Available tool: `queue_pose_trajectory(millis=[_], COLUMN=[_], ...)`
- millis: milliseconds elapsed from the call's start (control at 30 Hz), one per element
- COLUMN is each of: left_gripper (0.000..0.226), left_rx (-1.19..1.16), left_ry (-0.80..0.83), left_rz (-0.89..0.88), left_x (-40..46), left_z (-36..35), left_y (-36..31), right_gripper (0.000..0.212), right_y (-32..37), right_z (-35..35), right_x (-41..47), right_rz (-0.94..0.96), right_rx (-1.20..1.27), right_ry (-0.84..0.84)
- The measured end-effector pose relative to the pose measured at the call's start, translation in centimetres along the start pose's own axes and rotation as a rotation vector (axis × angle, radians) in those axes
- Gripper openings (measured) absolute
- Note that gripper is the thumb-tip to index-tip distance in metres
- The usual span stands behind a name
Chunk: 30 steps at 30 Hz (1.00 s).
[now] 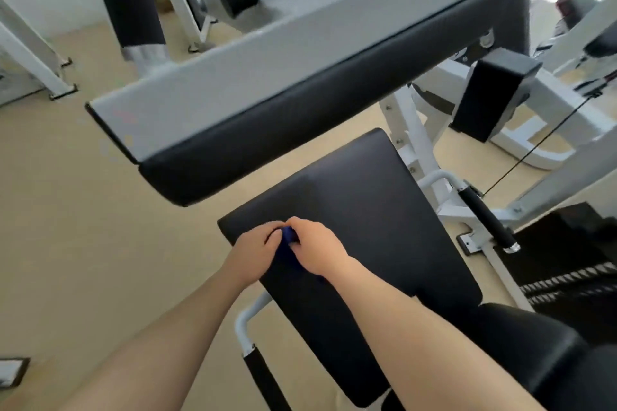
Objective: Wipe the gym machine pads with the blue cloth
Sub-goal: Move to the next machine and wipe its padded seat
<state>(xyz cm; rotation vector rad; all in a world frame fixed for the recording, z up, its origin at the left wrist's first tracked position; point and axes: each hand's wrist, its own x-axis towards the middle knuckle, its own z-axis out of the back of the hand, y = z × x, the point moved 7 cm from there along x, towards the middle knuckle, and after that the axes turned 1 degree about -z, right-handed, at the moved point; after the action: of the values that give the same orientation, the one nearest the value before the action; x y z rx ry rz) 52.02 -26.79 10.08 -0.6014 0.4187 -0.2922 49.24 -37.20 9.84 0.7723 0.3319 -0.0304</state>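
A black seat pad [360, 210] of a white gym machine fills the middle of the view. My left hand [252, 252] and my right hand [315, 248] meet over its near left corner, both closed on a small bunched blue cloth [288, 245] held between them. Only a dark blue strip of the cloth shows between the fingers; the rest is hidden. Above the seat runs a long black chest pad [317, 103] fixed under a white beam. A second black pad [521, 344] lies at the lower right.
Black-gripped handles stick out at the right [487, 217] and below the seat [263, 377]. A black block [494, 93] and a thin cable [534, 150] are at the right. More white machine frames [30, 53] stand on the beige floor at the back left.
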Motion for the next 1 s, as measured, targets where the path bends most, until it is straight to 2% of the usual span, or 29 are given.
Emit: queue_pose_trajectory(millis=[100, 233, 367, 467, 533, 667, 867, 1000], left_gripper=[0.030, 0.023, 0.045, 0.045, 0.034, 0.008, 0.006, 0.008], left_rx=[-0.180, -0.397, -0.482, -0.468, -0.426, -0.421, -0.442, -0.342], left_ry=[0.049, 0.125, 0.166, 0.093, 0.030, 0.047, -0.058, -0.103], left_rz=[0.006, -0.055, -0.040, 0.000, 0.030, 0.027, 0.002, 0.004], left_x=[-2.8, -6.3, -9.9, -12.0, -12.7, -12.9, -9.1, -3.7], left_z=[1.0, 3.8, 7.5, 11.8, 15.4, 21.9, 29.9, 35.9], left_y=[0.9, 3.2, 7.8, 12.6, 15.7, 20.5, 25.7, 30.1], right_gripper=[0.020, 0.015, 0.012, 0.010, 0.011, 0.024, 0.027, 0.042], right_y=[2.6, 6.4, 11.7, 17.7, 21.6, 27.8, 33.7, 37.3], right_z=[0.3, -0.4, -5.1, -8.8, -10.5, -13.0, -15.4, -17.6], right_x=[-1.5, -3.1, -3.5, -1.9, -0.1, 3.9, 13.2, 22.2], right_rz=[-0.005, -0.024, -0.084, -0.036, -0.006, 0.010, 0.016, 0.076], right_rx=[-0.047, -0.048, -0.067, -0.203, -0.275, -0.400, -0.431, -0.486], right_ry=[0.052, -0.013, 0.036, 0.090, 0.080, 0.087, -0.052, 0.009])
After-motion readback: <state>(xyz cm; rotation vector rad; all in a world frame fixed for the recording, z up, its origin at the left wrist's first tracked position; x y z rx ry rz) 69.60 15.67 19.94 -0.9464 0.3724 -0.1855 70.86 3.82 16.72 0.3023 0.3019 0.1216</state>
